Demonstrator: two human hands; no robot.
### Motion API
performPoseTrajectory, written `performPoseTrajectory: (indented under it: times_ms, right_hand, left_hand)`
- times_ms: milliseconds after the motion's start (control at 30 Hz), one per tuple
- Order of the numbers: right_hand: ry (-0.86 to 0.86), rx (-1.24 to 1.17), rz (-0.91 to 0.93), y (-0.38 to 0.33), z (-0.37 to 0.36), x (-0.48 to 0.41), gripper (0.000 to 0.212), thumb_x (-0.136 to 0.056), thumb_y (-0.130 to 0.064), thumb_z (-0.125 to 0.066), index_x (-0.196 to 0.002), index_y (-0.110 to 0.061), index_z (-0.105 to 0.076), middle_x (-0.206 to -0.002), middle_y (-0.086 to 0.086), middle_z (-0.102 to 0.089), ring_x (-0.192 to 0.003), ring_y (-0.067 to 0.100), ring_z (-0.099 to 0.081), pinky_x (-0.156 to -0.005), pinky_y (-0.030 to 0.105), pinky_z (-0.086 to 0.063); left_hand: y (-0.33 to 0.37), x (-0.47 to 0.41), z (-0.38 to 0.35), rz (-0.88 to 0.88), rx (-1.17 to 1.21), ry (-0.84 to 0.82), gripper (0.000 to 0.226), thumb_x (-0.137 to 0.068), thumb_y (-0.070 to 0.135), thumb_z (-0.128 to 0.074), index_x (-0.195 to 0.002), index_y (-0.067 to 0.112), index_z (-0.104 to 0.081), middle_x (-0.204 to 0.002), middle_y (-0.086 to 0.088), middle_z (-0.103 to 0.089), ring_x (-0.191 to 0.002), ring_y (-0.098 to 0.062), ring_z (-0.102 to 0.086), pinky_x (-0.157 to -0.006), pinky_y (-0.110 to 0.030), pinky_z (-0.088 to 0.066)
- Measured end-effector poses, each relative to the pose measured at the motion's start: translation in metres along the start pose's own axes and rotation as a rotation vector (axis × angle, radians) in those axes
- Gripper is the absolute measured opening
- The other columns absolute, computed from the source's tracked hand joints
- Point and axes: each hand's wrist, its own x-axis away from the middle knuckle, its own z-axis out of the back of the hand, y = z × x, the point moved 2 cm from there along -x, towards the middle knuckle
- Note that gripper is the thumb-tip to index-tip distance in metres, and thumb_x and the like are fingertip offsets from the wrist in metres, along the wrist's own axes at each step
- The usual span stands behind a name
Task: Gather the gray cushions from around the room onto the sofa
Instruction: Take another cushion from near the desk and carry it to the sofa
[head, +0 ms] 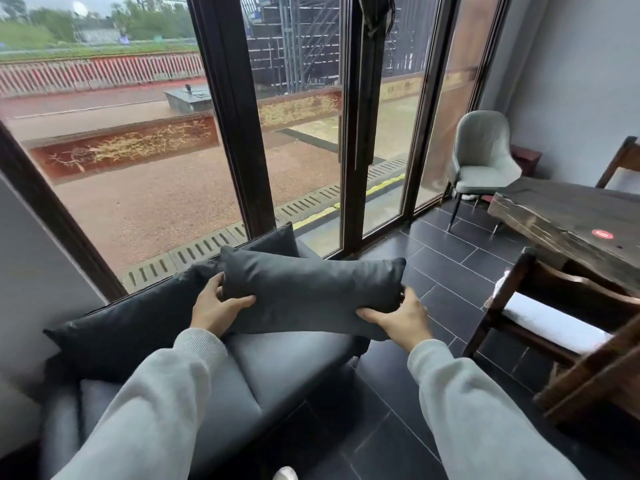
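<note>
I hold a dark gray rectangular cushion (308, 292) level above the gray sofa (287, 362). My left hand (214, 303) grips its left end and my right hand (398, 318) grips its lower right corner. A second dark gray cushion (131, 323) leans against the sofa's back along the window. Behind the held cushion, the corner of another dark cushion (273, 240) sticks up at the sofa's far end. Both my sleeves are light gray.
Tall glass doors with dark frames (242, 133) run behind the sofa. A dark wooden table (568, 216) and a wooden chair with a white seat pad (547, 320) stand to the right. A pale green chair (481, 161) sits in the far corner. The floor is dark tile (450, 258).
</note>
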Motion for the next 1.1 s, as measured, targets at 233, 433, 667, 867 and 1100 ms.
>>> performPoseTrajectory:
  times_ms: [233,433,667,867,1100]
  right_hand:
    - [0.082,-0.029,-0.126,-0.009,-0.06,-0.1,0.112,-0.037,-0.069,-0.089,-0.134,-0.025,-0.055,-0.107,-0.015,-0.056,-0.112,0.016,-0.058,-0.095,0.031,-0.048]
    - [0.104,-0.069,-0.225,0.011,-0.123,-0.168,0.098,-0.049,-0.059,-0.097,-0.129,-0.027,-0.052,-0.113,-0.012,-0.055,-0.11,0.014,-0.053,-0.095,0.031,-0.044]
    - [0.12,-0.227,-0.423,0.102,-0.216,-0.226,0.088,-0.055,-0.073,-0.086,-0.124,-0.028,-0.055,-0.118,-0.012,-0.064,-0.117,0.017,-0.062,-0.104,0.042,-0.051]
    - [0.09,-0.298,-0.566,0.185,-0.282,-0.247,0.079,-0.066,-0.063,-0.091,-0.127,-0.032,-0.051,-0.122,-0.017,-0.059,-0.119,0.016,-0.057,-0.099,0.034,-0.043]
    - [0.092,-0.365,-0.653,0.253,-0.328,-0.266,0.087,-0.063,-0.066,-0.087,-0.134,-0.031,-0.049,-0.131,-0.011,-0.062,-0.125,0.017,-0.058,-0.112,0.045,-0.046]
  left_hand:
    - [0.003,-0.165,-0.041,0.059,0.031,-0.145,0.088,-0.078,0.009,-0.087,-0.154,0.022,-0.045,-0.128,-0.006,-0.068,-0.117,-0.028,-0.066,-0.094,-0.04,-0.052]
    - [-0.017,-0.29,-0.082,0.12,-0.017,-0.23,0.089,-0.078,0.014,-0.087,-0.155,0.022,-0.044,-0.147,-0.009,-0.06,-0.13,-0.033,-0.06,-0.111,-0.052,-0.048]
    - [-0.109,-0.394,-0.144,0.237,0.003,-0.25,0.075,-0.077,-0.002,-0.073,-0.141,0.032,-0.054,-0.133,-0.003,-0.068,-0.123,-0.032,-0.064,-0.101,-0.045,-0.054]
    - [-0.175,-0.442,-0.187,0.27,0.045,-0.312,0.049,-0.087,0.023,-0.079,-0.132,0.032,-0.063,-0.12,0.007,-0.076,-0.11,-0.019,-0.073,-0.086,-0.036,-0.057]
    - [-0.227,-0.479,-0.241,0.306,0.052,-0.29,0.052,-0.086,0.051,-0.078,-0.133,0.043,-0.057,-0.123,0.02,-0.072,-0.111,-0.007,-0.07,-0.078,-0.034,-0.05]
